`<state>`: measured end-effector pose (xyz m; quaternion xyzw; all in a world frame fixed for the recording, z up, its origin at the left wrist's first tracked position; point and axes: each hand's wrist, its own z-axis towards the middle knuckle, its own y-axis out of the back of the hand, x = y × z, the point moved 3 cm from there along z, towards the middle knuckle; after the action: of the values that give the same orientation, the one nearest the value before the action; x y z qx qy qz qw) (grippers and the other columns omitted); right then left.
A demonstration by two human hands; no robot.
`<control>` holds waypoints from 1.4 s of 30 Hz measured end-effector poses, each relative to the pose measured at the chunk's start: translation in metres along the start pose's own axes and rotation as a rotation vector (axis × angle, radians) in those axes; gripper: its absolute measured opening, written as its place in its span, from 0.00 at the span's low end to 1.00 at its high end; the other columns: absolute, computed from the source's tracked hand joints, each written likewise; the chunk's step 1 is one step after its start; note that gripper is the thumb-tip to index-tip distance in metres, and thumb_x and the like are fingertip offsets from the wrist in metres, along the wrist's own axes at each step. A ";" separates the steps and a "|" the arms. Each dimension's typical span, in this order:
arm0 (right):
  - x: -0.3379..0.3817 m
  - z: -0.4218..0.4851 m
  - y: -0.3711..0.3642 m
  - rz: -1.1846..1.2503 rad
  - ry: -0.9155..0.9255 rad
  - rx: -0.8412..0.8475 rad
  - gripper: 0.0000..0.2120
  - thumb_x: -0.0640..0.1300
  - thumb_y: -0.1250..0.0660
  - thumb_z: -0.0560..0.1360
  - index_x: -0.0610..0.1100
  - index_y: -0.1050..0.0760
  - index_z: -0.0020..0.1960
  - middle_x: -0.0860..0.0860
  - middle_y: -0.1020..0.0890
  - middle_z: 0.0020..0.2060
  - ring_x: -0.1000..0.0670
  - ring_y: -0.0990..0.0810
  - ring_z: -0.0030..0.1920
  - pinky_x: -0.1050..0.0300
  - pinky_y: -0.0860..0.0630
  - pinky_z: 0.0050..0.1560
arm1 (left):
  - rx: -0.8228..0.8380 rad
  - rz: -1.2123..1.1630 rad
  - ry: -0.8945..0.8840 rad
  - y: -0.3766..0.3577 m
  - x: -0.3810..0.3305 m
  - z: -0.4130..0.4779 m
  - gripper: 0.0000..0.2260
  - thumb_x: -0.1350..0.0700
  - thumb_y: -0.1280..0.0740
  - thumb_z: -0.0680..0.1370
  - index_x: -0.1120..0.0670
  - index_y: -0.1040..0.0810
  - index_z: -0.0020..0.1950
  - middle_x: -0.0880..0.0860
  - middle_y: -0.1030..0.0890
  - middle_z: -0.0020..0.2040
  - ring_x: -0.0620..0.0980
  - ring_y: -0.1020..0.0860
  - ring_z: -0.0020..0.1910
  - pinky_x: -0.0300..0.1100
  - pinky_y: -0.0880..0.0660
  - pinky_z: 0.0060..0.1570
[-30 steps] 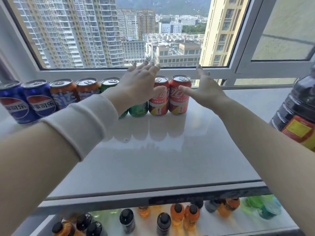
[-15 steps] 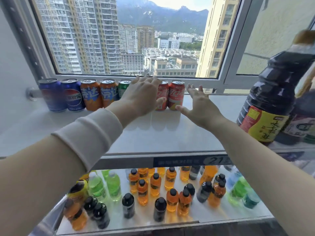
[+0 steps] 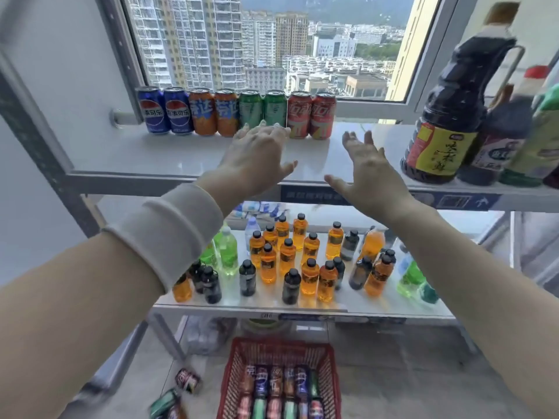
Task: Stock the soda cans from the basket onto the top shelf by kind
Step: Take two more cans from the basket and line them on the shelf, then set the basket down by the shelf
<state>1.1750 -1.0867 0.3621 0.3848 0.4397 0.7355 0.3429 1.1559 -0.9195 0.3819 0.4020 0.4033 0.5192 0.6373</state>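
A row of cans stands at the back of the top shelf (image 3: pixel 187 158): two blue cola cans (image 3: pixel 165 111), two orange soda cans (image 3: pixel 214 113), two green cans (image 3: pixel 261 108) and two red cola cans (image 3: pixel 311 114). My left hand (image 3: pixel 257 155) hovers open over the shelf just in front of the green cans, holding nothing. My right hand (image 3: pixel 367 169) is open too, a little right of the red cans and apart from them. Down on the floor, the red basket (image 3: pixel 233 367) holds several more cans.
Large dark sauce bottles (image 3: pixel 450 116) stand at the shelf's right end. The middle shelf (image 3: pixel 302 306) carries several small orange, black and green drink bottles. Two loose cans (image 3: pixel 178 391) lie on the floor left of the basket. A window is behind the cans.
Both hands have drawn back from the cans toward the shelf's front edge. My view has pulled back and tilted down, so the lower shelf and the basket now show.
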 end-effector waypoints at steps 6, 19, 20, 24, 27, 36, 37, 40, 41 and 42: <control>0.020 -0.059 -0.011 0.038 -0.033 -0.016 0.34 0.51 0.39 0.78 0.40 0.50 0.76 0.46 0.45 0.76 0.47 0.50 0.76 0.56 0.53 0.73 | 0.027 -0.027 0.003 0.000 -0.002 -0.059 0.26 0.47 0.39 0.78 0.57 0.39 0.73 0.57 0.33 0.71 0.54 0.37 0.72 0.52 0.45 0.73; 0.023 -0.192 -0.133 0.085 -0.232 0.227 0.33 0.51 0.38 0.77 0.41 0.47 0.76 0.45 0.42 0.75 0.45 0.46 0.75 0.51 0.47 0.73 | 0.254 -0.093 0.015 -0.100 0.010 -0.189 0.24 0.45 0.41 0.79 0.57 0.37 0.71 0.59 0.29 0.66 0.58 0.31 0.65 0.50 0.36 0.63; 0.017 -0.200 -0.144 0.085 -0.249 0.249 0.33 0.51 0.38 0.77 0.41 0.46 0.75 0.45 0.42 0.75 0.45 0.46 0.75 0.51 0.46 0.73 | 0.285 -0.114 0.022 -0.112 0.009 -0.194 0.25 0.45 0.41 0.79 0.57 0.37 0.71 0.59 0.29 0.67 0.58 0.31 0.65 0.50 0.36 0.63; -0.017 -0.225 -0.185 0.130 -0.359 0.393 0.33 0.51 0.37 0.77 0.40 0.47 0.75 0.45 0.43 0.75 0.47 0.50 0.76 0.51 0.45 0.73 | 0.432 -0.211 0.095 -0.173 0.005 -0.211 0.25 0.45 0.39 0.78 0.57 0.36 0.71 0.58 0.27 0.66 0.58 0.28 0.63 0.50 0.31 0.61; -0.050 -0.236 -0.219 0.173 -0.452 0.486 0.33 0.51 0.37 0.77 0.42 0.47 0.76 0.47 0.44 0.76 0.49 0.51 0.76 0.51 0.44 0.72 | 0.542 -0.283 0.197 -0.222 0.005 -0.218 0.24 0.46 0.38 0.78 0.55 0.34 0.70 0.58 0.27 0.67 0.59 0.28 0.63 0.50 0.31 0.60; -0.128 -0.306 -0.349 0.334 -0.762 0.952 0.35 0.51 0.35 0.76 0.40 0.47 0.75 0.45 0.39 0.74 0.47 0.40 0.73 0.56 0.40 0.68 | 1.007 -0.566 0.651 -0.410 -0.009 -0.292 0.22 0.46 0.38 0.78 0.55 0.33 0.69 0.55 0.26 0.66 0.54 0.28 0.64 0.45 0.31 0.61; -0.137 -0.309 -0.367 0.335 -0.776 0.981 0.36 0.52 0.35 0.75 0.41 0.47 0.75 0.45 0.39 0.74 0.47 0.40 0.73 0.56 0.40 0.68 | 1.037 -0.574 0.660 -0.431 -0.010 -0.299 0.23 0.46 0.38 0.78 0.55 0.33 0.69 0.54 0.27 0.67 0.54 0.28 0.65 0.46 0.31 0.62; -0.166 -0.311 -0.434 0.345 -0.791 1.041 0.38 0.53 0.33 0.74 0.41 0.47 0.75 0.46 0.39 0.74 0.48 0.40 0.73 0.57 0.41 0.69 | 1.090 -0.583 0.685 -0.510 -0.009 -0.315 0.23 0.47 0.38 0.77 0.55 0.34 0.69 0.53 0.28 0.68 0.53 0.30 0.67 0.50 0.33 0.65; -0.178 -0.313 -0.461 0.348 -0.800 1.057 0.38 0.53 0.33 0.73 0.41 0.47 0.75 0.46 0.39 0.74 0.48 0.40 0.73 0.56 0.41 0.69 | 1.109 -0.579 0.688 -0.540 -0.008 -0.320 0.23 0.47 0.38 0.77 0.55 0.34 0.70 0.54 0.29 0.68 0.53 0.30 0.67 0.50 0.33 0.66; -0.188 -0.314 -0.489 0.348 -0.802 1.077 0.38 0.53 0.32 0.73 0.41 0.46 0.75 0.45 0.38 0.73 0.47 0.39 0.73 0.56 0.40 0.69 | 1.129 -0.572 0.678 -0.570 -0.009 -0.325 0.23 0.47 0.38 0.77 0.55 0.35 0.70 0.54 0.29 0.69 0.54 0.30 0.67 0.49 0.33 0.65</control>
<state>1.0720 -1.1808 -0.2330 0.8083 0.5150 0.2600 0.1173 1.0447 -0.9760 -0.2619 0.3654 0.8757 0.1402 0.2828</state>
